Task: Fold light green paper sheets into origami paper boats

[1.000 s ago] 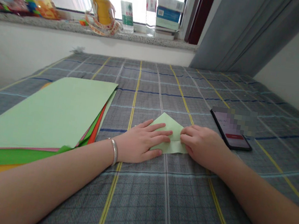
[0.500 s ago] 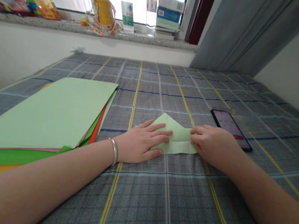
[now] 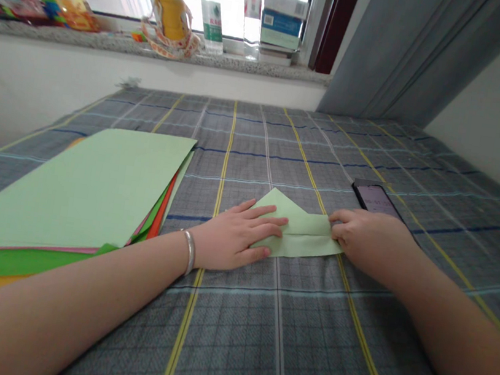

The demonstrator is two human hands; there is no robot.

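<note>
A pale green sheet of folded paper (image 3: 302, 244) lies on the plaid cloth, with a pointed peak at its upper left and a crease running along its length. My left hand (image 3: 243, 234), a silver bangle at its wrist, rests flat on the paper's left part with fingers spread. At the paper's right end is my right hand (image 3: 366, 238), its fingers curled and pressed together on the edge. The fingertips of that hand are partly hidden, so the exact grip is hard to see.
A stack of coloured paper (image 3: 92, 184), pale green on top, lies to the left. Partly behind my right hand is a phone (image 3: 374, 197). Bottles, boxes (image 3: 280, 27) and snack bags stand on the windowsill (image 3: 248, 66) at the back; a grey curtain (image 3: 390, 52) hangs at right.
My right hand has slid rightward along the paper, uncovering more of its right end and covering more of the phone. My left hand stays in place on the paper.
</note>
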